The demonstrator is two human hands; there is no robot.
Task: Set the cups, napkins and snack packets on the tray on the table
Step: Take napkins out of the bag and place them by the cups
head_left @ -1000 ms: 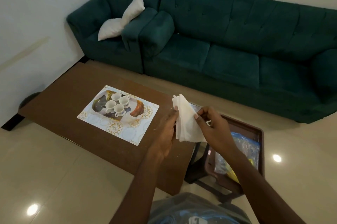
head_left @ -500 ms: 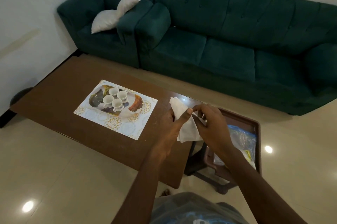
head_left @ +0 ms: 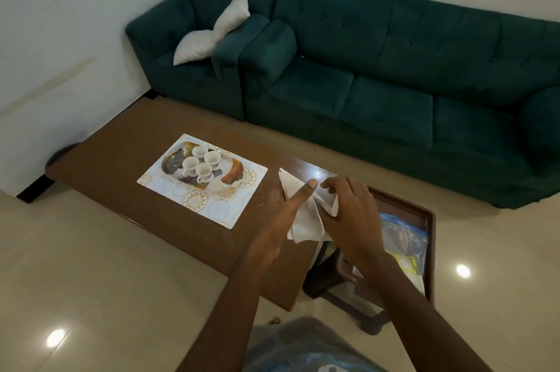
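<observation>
Brown table (head_left: 115, 159) from left wall to mid-frame, near edge running diagonal, open floor in front. Tray (head_left: 172, 163) w/ 4 cups (head_left: 201, 163) on a patterned mat (head_left: 218, 208); mat's right edge well apart from the hands. Left hand (head_left: 281, 208) pinching white napkins (head_left: 304, 220), thumb over the front, fingers hidden behind. Napkins up above table's right end, not on tray. Right hand (head_left: 348, 214) curled, pinching the stack's right edge. Low brown stool (head_left: 403, 205) just beside table, partly blocked by right arm. Plastic bag (head_left: 406, 235) on it, contents too blurry to tell.
</observation>
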